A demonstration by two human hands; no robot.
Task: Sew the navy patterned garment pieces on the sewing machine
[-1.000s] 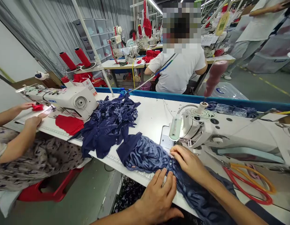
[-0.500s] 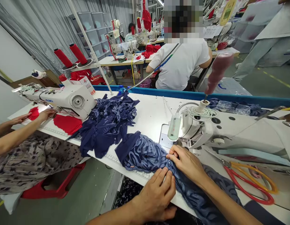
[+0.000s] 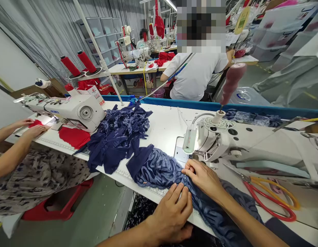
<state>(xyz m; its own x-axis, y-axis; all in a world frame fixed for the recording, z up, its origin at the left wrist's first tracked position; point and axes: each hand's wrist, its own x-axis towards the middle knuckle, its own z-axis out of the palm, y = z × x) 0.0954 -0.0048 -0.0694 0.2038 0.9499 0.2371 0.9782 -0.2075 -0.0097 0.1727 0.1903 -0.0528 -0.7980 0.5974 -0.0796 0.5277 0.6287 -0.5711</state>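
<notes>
A blue lace garment piece [image 3: 161,168] lies along the front edge of the sewing table, running from the middle down under my right forearm. My right hand [image 3: 200,175] pinches the gathered lace between thumb and fingertips, just in front of the sewing machine's needle area. Close below it, my left hand [image 3: 173,209] is bent over the table edge with its fingers pressed together on the same lace; its thumb is lower down, partly hidden. The white sewing machine [image 3: 264,140] stands to the right of both hands.
Scissors [image 3: 267,192] with orange and red handles lie at the right. A heap of navy pieces [image 3: 118,133] is on the left. Beyond it, a co-worker's hands [image 3: 33,128] are on red fabric beside another sewing machine [image 3: 79,109]. Another person [image 3: 197,72] sits ahead.
My hands and the lace stay almost in place. The co-worker's hands at the left have shifted over the red fabric. The view has tilted slightly, and the person ahead has moved an arm.
</notes>
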